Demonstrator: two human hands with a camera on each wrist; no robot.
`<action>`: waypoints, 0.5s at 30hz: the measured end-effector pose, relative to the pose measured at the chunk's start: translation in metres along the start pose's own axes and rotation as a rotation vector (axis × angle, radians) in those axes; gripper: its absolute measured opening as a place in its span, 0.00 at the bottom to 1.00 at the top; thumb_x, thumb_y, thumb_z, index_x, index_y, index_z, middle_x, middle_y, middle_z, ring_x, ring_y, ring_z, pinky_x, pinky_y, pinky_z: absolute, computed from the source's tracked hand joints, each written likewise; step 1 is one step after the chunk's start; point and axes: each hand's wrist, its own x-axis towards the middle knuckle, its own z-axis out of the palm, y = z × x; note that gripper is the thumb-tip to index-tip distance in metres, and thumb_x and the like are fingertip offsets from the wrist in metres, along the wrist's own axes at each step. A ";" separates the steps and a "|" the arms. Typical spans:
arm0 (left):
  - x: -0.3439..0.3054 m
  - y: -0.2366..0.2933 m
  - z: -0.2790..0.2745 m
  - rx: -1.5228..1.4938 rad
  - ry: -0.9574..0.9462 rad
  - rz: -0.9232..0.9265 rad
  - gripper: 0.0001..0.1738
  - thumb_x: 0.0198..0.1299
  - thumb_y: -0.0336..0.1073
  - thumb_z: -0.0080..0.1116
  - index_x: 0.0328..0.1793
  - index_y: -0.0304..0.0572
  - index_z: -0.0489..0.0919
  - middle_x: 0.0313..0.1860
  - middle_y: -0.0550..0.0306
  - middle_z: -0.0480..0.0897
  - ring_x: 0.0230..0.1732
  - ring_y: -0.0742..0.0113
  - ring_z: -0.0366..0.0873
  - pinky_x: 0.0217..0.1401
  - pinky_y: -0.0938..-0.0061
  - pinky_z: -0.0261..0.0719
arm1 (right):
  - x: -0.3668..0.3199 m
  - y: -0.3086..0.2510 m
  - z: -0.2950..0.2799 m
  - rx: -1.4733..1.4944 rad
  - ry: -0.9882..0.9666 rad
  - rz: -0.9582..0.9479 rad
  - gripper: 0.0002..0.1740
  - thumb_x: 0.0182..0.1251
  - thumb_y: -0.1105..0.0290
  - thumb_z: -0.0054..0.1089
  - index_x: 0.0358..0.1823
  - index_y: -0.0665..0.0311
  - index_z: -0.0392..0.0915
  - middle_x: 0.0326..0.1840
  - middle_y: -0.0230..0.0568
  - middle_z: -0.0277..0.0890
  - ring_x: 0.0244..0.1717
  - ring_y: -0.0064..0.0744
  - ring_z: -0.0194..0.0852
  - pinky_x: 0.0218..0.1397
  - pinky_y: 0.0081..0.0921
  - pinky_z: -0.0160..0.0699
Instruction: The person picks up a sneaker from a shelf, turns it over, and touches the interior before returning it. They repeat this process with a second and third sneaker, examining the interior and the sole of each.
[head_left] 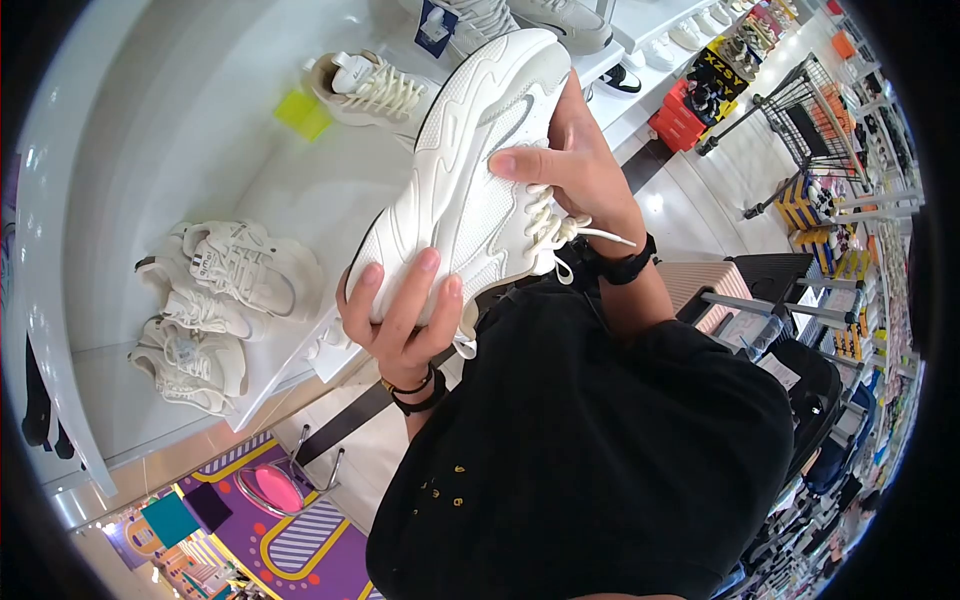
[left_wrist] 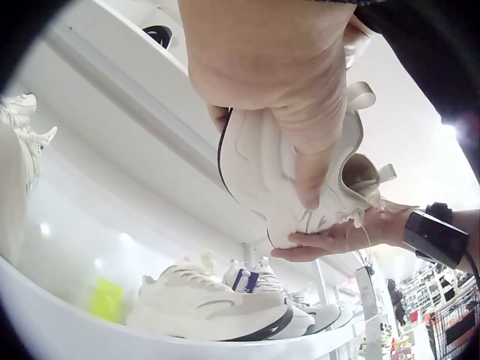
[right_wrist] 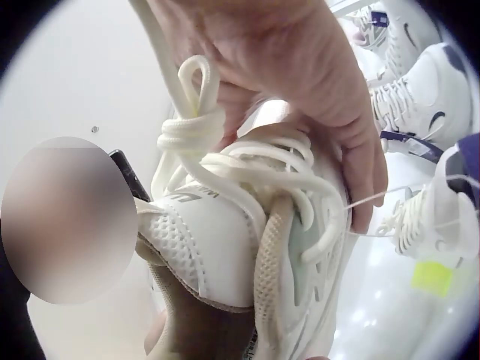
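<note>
A white chunky sneaker (head_left: 470,190) is held in both hands in the head view, side up, toe to the upper right, its laces (head_left: 550,232) dangling. The left hand (head_left: 400,325) grips the heel end, fingers across the sole edge and side. At the forefoot, the right hand (head_left: 595,180) holds with its thumb on the upper. In the left wrist view, the left hand (left_wrist: 270,67) covers part of the shoe (left_wrist: 259,154); the right hand (left_wrist: 364,231) supports the other end. The right wrist view shows the right hand (right_wrist: 277,67) over the knotted laces (right_wrist: 191,135).
White shelves (head_left: 300,190) carry several pale sneakers (head_left: 245,270) at left and more (head_left: 385,90) above, beside a yellow-green tag (head_left: 302,116). At the right are a shopping cart (head_left: 810,120) and suitcases (head_left: 700,290). A pink-seated chair (head_left: 275,488) stands at lower left.
</note>
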 end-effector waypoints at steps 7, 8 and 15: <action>0.000 -0.002 0.002 -0.007 0.035 0.011 0.18 0.59 0.40 0.68 0.53 0.64 0.75 0.56 0.70 0.84 0.67 0.51 0.67 0.63 0.58 0.72 | -0.001 0.002 -0.001 -0.019 -0.003 -0.057 0.55 0.51 0.71 0.78 0.74 0.70 0.46 0.61 0.51 0.71 0.63 0.40 0.73 0.65 0.31 0.73; 0.003 0.001 0.002 -0.007 0.034 0.011 0.18 0.59 0.40 0.68 0.53 0.64 0.75 0.56 0.70 0.84 0.67 0.51 0.67 0.63 0.58 0.72 | -0.001 0.004 0.000 -0.019 -0.003 -0.057 0.55 0.51 0.71 0.78 0.74 0.70 0.46 0.61 0.51 0.71 0.63 0.40 0.73 0.65 0.31 0.73; 0.014 0.008 -0.003 -0.571 0.153 -0.642 0.57 0.30 0.46 0.85 0.68 0.28 0.69 0.60 0.44 0.76 0.58 0.50 0.78 0.60 0.61 0.77 | 0.003 0.007 -0.004 -0.008 0.192 0.177 0.38 0.63 0.56 0.69 0.67 0.68 0.61 0.48 0.45 0.77 0.46 0.28 0.77 0.44 0.24 0.73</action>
